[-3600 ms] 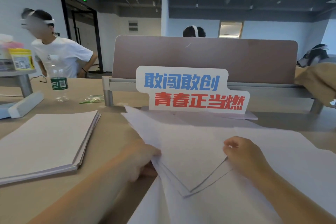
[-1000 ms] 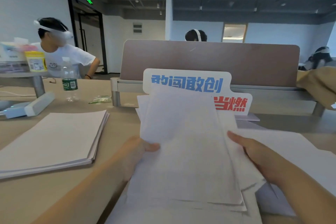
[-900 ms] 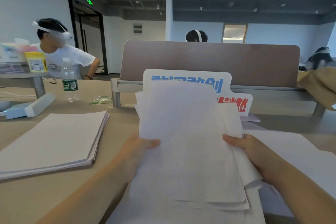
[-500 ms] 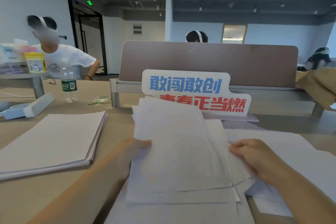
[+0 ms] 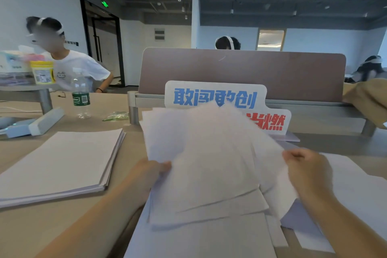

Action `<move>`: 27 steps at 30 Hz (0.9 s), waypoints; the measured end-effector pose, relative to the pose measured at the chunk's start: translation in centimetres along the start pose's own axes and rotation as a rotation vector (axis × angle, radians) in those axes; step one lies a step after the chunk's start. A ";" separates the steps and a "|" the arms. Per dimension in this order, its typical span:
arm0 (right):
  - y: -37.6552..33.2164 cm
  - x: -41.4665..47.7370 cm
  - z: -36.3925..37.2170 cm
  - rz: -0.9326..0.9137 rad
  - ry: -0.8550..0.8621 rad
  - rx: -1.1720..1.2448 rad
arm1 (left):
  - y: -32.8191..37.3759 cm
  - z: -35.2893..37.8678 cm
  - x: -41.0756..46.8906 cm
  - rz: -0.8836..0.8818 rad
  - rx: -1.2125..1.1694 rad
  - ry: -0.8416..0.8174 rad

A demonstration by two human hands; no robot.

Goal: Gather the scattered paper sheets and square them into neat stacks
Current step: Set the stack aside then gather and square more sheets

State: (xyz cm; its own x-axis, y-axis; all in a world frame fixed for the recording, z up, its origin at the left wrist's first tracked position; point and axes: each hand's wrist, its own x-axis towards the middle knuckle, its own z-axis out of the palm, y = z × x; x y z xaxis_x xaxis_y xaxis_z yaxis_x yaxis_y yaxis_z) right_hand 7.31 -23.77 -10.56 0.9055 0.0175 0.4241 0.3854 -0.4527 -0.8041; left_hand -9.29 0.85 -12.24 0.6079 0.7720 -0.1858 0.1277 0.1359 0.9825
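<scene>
I hold a loose bundle of white paper sheets [image 5: 209, 159] up off the desk, its edges fanned and uneven. My left hand [image 5: 148, 174] pinches the bundle's left edge, thumb on top. At the right edge my right hand [image 5: 305, 172] grips it with curled fingers. More loose sheets [image 5: 356, 190] lie flat on the desk under and to the right of the bundle. A neat stack of paper [image 5: 60, 161] lies to the left on the desk.
A white sign with blue and red characters [image 5: 215, 98] stands behind the bundle against a brown desk divider [image 5: 243, 69]. A water bottle [image 5: 80, 96] and a white device [image 5: 39, 121] sit at the far left. People sit beyond the desk.
The bundle was lifted from the desk, lowered half a second ago, and is now raised again and blurred with motion, covering part of the sign. Both hands stay on its edges.
</scene>
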 end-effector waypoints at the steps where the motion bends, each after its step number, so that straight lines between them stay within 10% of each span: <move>1: 0.0 0.3 -0.4 0.001 0.065 0.022 | 0.0 -0.1 0.0 -0.019 -0.037 -0.007; 8: 0.9 -0.6 1.3 0.099 -0.409 -0.060 | -0.8 0.5 -0.9 -0.024 0.099 -0.114; 15: -1.3 1.0 -1.9 -0.254 0.316 -0.005 | -1.0 0.5 -0.2 -0.054 0.060 0.002; 19: -0.7 2.7 -3.0 -0.183 0.410 0.222 | -1.0 0.6 -0.2 -0.077 0.042 -0.026; 27: -0.7 -1.7 1.7 0.083 -0.199 0.055 | -0.4 0.8 -1.3 0.090 -0.049 -0.190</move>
State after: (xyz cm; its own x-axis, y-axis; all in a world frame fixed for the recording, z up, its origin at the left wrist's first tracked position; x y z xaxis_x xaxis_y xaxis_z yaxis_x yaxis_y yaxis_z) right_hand 5.77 -21.99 -11.42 0.9497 0.1606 0.2688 0.3119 -0.4104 -0.8569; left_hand -9.52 -0.72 -12.41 0.7528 0.6517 -0.0923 0.0305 0.1056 0.9939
